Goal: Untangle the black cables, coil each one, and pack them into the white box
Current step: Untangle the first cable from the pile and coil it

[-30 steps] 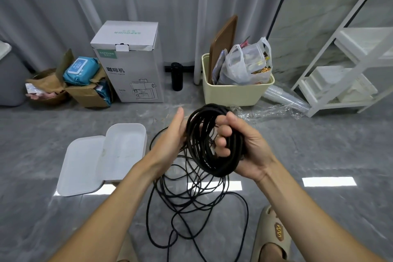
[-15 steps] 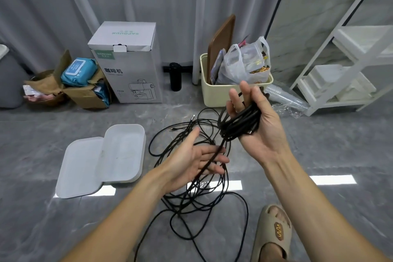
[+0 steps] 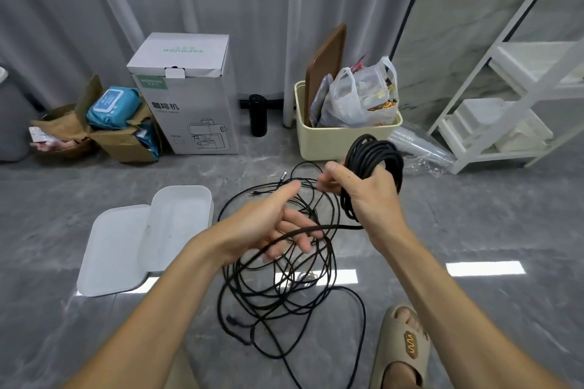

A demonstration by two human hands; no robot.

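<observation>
Grey marble floor [image 3: 474,230], grey curtains at 12 o'clock. Your right hand [image 3: 369,196] grips a coiled black cable [image 3: 376,158], fingers curled round the bundle, loops sticking up past the knuckles. One strand [image 3: 328,228] runs from that coil across to your left hand [image 3: 268,224], which is open, fingers relaxed and spread, strand lying over them; can't tell if any finger pinches it. Loose tangle of black cables [image 3: 284,281] sits on the floor under both hands, trailing toward 6 o'clock. White box [image 3: 183,208] lies open at 9 o'clock of the tangle, its lid [image 3: 117,256] flat beside it, touching; nothing visible inside. Tan slipper [image 3: 404,347] on a foot at 5 o'clock. Coffee machine carton [image 3: 189,98] at 11 o'clock, cream bin [image 3: 344,139] with a plastic bag [image 3: 360,98] at 12 to 1 o'clock, white shelf [image 3: 521,98] at 2 o'clock.
</observation>
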